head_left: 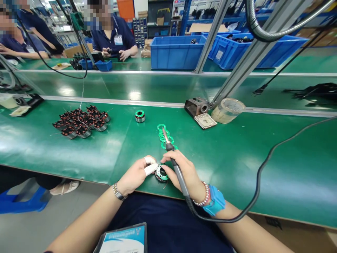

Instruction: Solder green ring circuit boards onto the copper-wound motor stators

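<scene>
My left hand, white covers on its thumb and a finger, grips the left side of a motor stator near the table's front edge. A green ring-shaped circuit board lies on top of the stator. My right hand carries a soldering iron across the palm, its tip pointing up and away. Its thumb and fingertips also reach the stator's right side. Beyond the iron's tip, several loose green ring boards lie overlapping. Farther back stands another stator with a green ring on top.
Several stators with copper windings cluster at left. An iron stand with a sponge pad and a plastic tub sit at the back right. The iron's cord loops over my right forearm. Co-workers sit across, near blue bins.
</scene>
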A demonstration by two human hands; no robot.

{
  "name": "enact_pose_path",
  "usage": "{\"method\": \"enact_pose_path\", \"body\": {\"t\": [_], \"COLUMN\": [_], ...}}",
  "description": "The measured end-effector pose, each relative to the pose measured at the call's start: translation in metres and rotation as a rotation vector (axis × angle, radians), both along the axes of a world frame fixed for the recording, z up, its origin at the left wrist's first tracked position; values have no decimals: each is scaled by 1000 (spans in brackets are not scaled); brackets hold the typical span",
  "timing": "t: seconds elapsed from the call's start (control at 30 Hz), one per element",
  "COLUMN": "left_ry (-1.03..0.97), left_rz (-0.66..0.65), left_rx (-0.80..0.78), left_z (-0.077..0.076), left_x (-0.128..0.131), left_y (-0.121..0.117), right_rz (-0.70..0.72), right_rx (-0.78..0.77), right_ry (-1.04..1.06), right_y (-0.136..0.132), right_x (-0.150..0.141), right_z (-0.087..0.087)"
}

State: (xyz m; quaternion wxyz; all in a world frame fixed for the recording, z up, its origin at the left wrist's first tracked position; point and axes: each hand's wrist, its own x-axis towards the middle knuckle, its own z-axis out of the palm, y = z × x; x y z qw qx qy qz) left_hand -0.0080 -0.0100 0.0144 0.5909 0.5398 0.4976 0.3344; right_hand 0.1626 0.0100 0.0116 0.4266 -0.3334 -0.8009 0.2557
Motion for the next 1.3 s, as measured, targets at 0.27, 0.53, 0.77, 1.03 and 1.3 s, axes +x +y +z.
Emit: {"method": "enact_pose_path", "body": {"t": [0.27,0.53,0.77,1.03,1.3], "left_ry": [-122,-69,-90,-111,-103], "left_rz": [24,53,51,-26,-37], "left_rx": [5,70,6,-44,-69], "left_z": [-1,-4,-2,-4,-6], "left_x": [2,2,-1,-7,-8], "left_y": [-4,-2,2,6,8], "right_rz": [35,16,-29,50,62], "right_rx": [147,139,-5,-28,-148], "right_ry": [-117,-136,-14,49,66], "right_y": [-1,-11,-23,-23,-23], "right_x": [-7,1,29,43,38], "right_z": [0,3,24,33,31]}}
